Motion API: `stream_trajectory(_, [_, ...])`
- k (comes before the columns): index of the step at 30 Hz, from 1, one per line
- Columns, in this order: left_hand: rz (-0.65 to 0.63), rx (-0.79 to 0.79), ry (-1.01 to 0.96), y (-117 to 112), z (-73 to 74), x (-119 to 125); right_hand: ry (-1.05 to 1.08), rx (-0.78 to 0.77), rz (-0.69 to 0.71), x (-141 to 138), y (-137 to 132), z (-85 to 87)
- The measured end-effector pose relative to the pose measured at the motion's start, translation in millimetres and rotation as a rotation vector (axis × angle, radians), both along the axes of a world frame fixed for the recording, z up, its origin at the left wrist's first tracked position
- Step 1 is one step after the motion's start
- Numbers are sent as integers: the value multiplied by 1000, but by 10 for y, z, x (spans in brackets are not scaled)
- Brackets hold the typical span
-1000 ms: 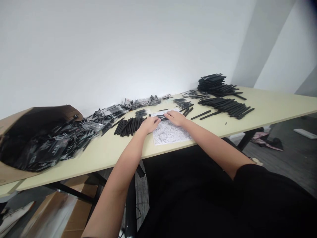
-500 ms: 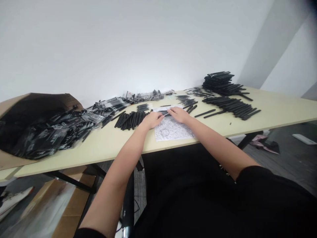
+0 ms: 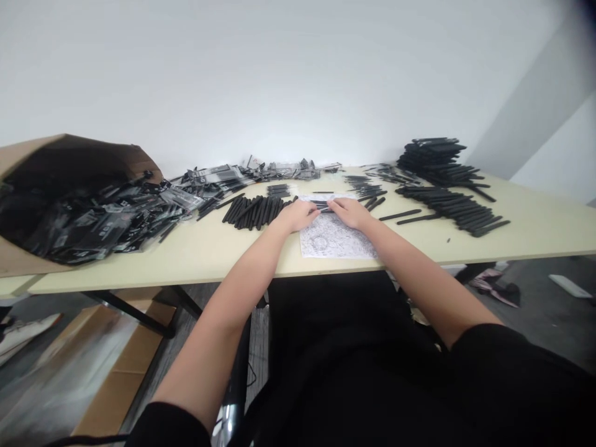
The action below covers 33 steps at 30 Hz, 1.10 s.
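Holding thin black rods (image 3: 322,205) over the scribbled paper (image 3: 336,241) in half-curled left hand (image 3: 299,215) and half-curled right hand (image 3: 350,212). Has thicker sticks (image 3: 259,213) heaped left of the paper.

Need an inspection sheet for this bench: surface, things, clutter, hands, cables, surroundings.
Surface: pale yellow table, printed paper lying near its front edge.
Things: slim dark pieces over the paper; black sticks heaped left of it, more in piles to the right.
Clutter: packets spilling from an open box; small dark bit at right.
Hands: left hand and right hand both at the slim dark pieces; exact grip unclear.
Cables: thin dark line under the table, possibly a cable.
Surroundings: wall behind; carton below; white object on the floor, right.
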<state>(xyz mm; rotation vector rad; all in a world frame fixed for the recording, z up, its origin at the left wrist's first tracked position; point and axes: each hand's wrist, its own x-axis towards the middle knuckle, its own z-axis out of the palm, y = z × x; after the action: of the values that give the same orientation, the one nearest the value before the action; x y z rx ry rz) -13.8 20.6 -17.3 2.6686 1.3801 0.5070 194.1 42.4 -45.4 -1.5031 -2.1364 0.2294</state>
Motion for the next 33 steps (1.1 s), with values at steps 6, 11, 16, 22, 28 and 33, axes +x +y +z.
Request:
stream_trajectory(6, [19, -26, 14, -25, 21, 20, 3, 16, -1, 18, 14, -29])
stream_trajectory(11, [20, -64, -5, -44, 28, 41, -9, 37, 19, 43, 36, -62])
stream_trajectory(16, [2, -73, 53, -55, 32, 56, -20, 120, 19, 73, 96, -118])
stream_trajectory(22, [9, -60, 43, -75, 69, 49, -41, 103, 12, 79, 114, -135])
stream_trajectory(28, [-16, 8, 25, -41, 42, 36, -14, 98, 9, 60, 92, -119])
stream_trajectory(33, [9, 39, 10, -43, 48, 27, 29, 133, 23, 50, 99, -130])
